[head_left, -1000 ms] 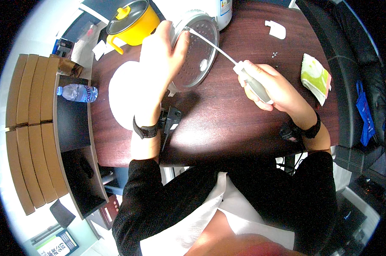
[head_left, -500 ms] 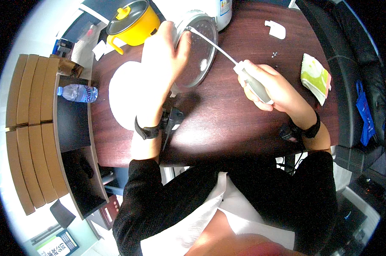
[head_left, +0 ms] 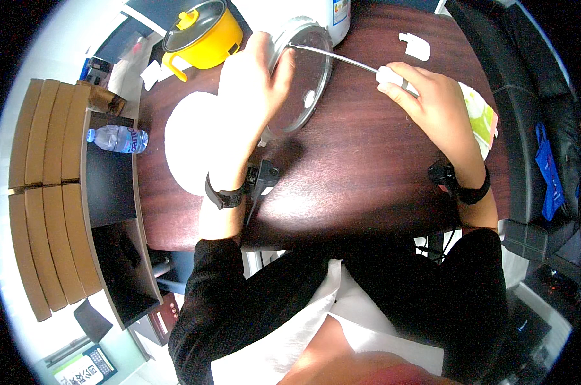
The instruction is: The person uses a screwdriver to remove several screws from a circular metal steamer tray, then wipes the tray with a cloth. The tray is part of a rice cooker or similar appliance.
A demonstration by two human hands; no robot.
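Observation:
My right hand (head_left: 437, 106) is closed around the pale handle of a screwdriver (head_left: 342, 59), whose long metal shaft slants up to the left. Its tip meets a clear round lid (head_left: 308, 80) by the thumb of my left hand (head_left: 253, 86). That lid stands tilted on edge, and my left fingers close on its left side; the exact spot under them is hidden. Beside my left forearm lies a white rounded body (head_left: 189, 144), partly covered by the arm. Whether it joins the lid I cannot tell.
A yellow pot (head_left: 207, 48) with a dark lid stands at the far left, near a white container (head_left: 338, 22). A small white piece (head_left: 416, 47) and a green-and-white folded cloth (head_left: 482, 119) lie on the right. A water bottle (head_left: 118, 138) rests on the left shelf.
My right hand has moved up and to the right with the screwdriver, whose shaft now lies flatter. It partly covers the cloth. My left hand and the lid have shifted slightly right.

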